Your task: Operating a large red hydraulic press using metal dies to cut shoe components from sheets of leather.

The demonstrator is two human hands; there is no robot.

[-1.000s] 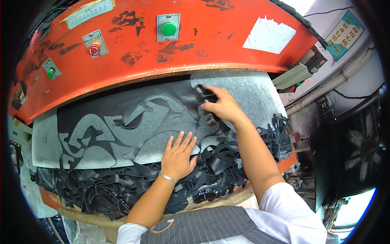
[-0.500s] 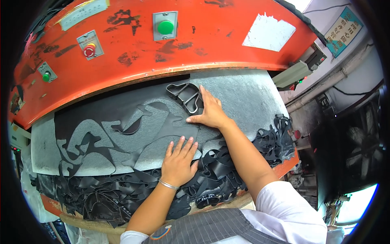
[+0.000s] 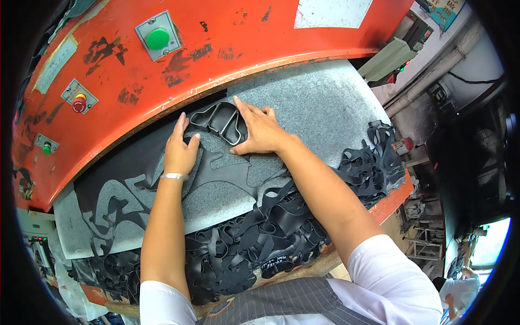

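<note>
I am placing the black metal cutting die (image 3: 219, 120) on the black leather sheet (image 3: 135, 165) under the orange press head (image 3: 216, 49). My left hand (image 3: 181, 150), fingers flat, is steadying it at nine o'clock; my right hand (image 3: 260, 130), open-palmed, is pressing at three. Next I judge it needs nudging onto uncut leather. Black offcut scraps (image 3: 260, 238) are crowding the counter at six o'clock.

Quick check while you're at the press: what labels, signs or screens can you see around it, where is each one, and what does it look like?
White rectangular paper sheet: stuck on the orange press head, top centre-right.
Pale yellowed narrow label: on the press head, upper left, tilted.
Teal rectangular wall sign: top right corner, behind the machine, partly cut off.
No screens or packages in view.
</note>
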